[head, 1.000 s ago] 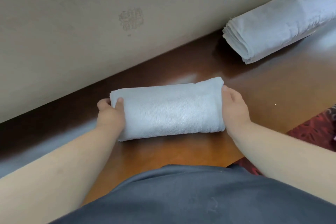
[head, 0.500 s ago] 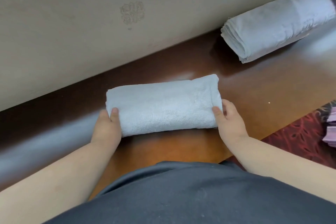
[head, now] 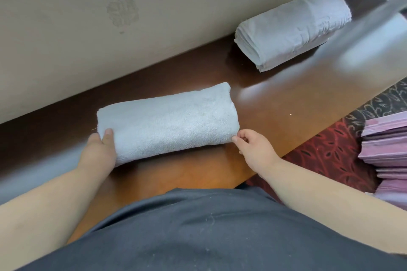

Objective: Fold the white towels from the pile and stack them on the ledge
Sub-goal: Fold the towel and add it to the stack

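Wooden ledge (head: 275,103) — both hands' grip on folded towel (head: 167,121).

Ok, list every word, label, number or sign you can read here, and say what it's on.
None can be read.
Wall: a faint embossed mark, too faint to read as text.
Folded towel, second folded towel, pink stack: no label or print in view.

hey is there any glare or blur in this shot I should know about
Head view: window glare streaks the polished ledge right of the folded towel; the upper-right corner is smeared with blur beside the stacked towels; the straight wall edge bows, wide-angle distortion; both hands look sharp.
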### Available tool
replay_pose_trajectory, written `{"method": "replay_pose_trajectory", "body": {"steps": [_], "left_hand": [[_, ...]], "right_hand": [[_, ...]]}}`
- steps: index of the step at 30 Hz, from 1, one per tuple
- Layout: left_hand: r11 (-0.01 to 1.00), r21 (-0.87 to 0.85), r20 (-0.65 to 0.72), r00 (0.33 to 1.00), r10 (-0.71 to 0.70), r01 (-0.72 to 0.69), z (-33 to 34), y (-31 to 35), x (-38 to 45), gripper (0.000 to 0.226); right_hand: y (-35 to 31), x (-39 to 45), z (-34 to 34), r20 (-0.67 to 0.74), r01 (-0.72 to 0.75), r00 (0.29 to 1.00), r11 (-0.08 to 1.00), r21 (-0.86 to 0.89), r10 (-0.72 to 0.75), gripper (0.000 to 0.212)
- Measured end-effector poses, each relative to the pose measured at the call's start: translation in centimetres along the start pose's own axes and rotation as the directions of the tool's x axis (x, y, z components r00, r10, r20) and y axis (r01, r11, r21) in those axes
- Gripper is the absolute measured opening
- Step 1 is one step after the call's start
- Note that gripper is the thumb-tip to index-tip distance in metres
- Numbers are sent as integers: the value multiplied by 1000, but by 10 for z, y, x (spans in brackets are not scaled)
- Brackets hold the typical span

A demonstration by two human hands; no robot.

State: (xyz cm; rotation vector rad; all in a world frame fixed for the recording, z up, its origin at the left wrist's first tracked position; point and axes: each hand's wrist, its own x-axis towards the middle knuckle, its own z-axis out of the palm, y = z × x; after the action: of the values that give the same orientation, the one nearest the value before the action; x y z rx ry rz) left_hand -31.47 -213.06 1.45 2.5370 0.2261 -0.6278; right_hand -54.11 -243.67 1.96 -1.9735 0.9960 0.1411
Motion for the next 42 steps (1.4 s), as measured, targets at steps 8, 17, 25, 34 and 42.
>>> {"method": "replay_pose_trajectory", "body": {"steps": [8, 17, 25, 34, 42], "left_hand": [[995, 37, 53, 994, -93, 91, -6, 14, 10, 67], [994, 56, 53, 994, -95, 92, -8, 20, 4, 62], [996, -16, 22, 996, -88, 88, -6, 24, -4, 52], [978, -166, -28, 991, -135, 128, -12, 27, -13, 44], [317, 509, 412, 551, 726, -800, 15, 69, -18, 62]], "right_hand": [[0, 10, -9, 154, 27, 988, 1000, 15, -29, 6], [8, 20, -12, 261, -98, 962, 993, 72, 76, 20], [-15, 20, -3, -71, 23, 997, 989, 146, -13, 39], [-32, 36, -6, -110, -150, 980, 977, 150, 167, 16], [-110, 34, 54, 224, 473, 855, 524, -708, -468, 67]]}}
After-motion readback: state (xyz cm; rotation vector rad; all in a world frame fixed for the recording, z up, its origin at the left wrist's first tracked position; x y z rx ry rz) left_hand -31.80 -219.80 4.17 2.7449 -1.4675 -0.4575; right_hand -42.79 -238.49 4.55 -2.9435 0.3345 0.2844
